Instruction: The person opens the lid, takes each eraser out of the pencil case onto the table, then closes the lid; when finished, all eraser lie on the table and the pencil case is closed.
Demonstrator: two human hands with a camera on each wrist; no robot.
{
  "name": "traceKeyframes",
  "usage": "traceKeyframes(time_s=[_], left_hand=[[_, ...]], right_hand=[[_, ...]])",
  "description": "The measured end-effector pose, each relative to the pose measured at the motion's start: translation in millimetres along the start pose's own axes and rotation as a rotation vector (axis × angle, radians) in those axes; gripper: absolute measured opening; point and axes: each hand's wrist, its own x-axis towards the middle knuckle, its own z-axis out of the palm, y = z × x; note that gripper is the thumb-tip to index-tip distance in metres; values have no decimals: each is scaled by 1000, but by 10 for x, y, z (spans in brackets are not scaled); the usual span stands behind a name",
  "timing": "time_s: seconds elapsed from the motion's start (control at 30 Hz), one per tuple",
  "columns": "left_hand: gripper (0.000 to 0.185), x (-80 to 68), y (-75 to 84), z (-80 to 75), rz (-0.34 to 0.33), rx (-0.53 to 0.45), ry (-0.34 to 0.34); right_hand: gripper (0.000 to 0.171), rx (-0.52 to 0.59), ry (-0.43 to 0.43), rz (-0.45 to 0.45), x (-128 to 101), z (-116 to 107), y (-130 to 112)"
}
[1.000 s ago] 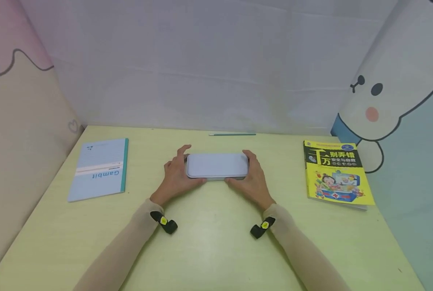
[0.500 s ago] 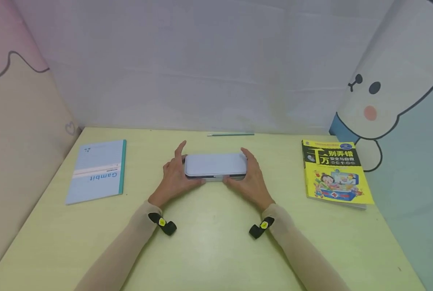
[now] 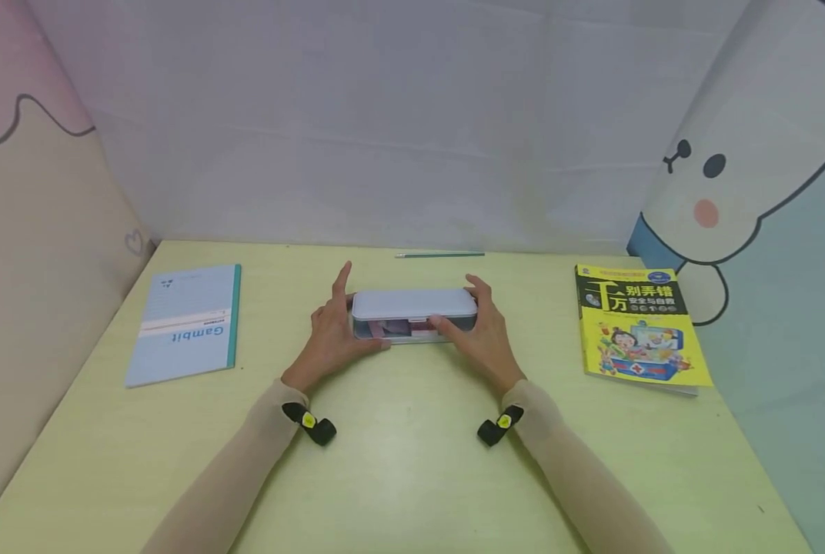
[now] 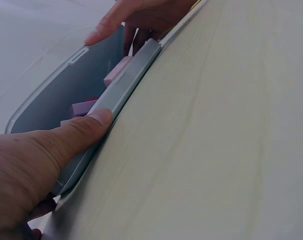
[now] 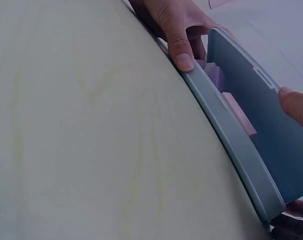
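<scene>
By the table's (image 3: 412, 462) left edge: white-blue paper notebook (image 3: 182, 327), "Gambit" inverted. Left hand (image 3: 331, 335) and right hand (image 3: 485, 338) grasp a white-lidded, blue-grey oblong box (image 3: 412, 304) midway across, parallel to the far edge, gaping away from it. Right edge: yellow-black paperback (image 3: 642, 331), "安全与自救".

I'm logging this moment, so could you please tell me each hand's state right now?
Left hand: holding the case, thumb on its front rim.
Right hand: holding the case, thumb against the raised lid.
</scene>
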Motion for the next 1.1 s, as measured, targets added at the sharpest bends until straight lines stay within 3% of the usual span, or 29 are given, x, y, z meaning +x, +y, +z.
traceKeyframes(time_s=[0.33, 0.7, 1.1], left_hand=[[155, 12, 6, 3, -15, -14, -1], [157, 2, 5, -2, 5, -29, 8], [155, -5, 32, -9, -31, -7, -13]], right_hand=[[99, 18, -14, 80, 178, -83, -89], [101, 11, 5, 102, 361, -100, -147], [97, -14, 54, 106, 636, -131, -157]])
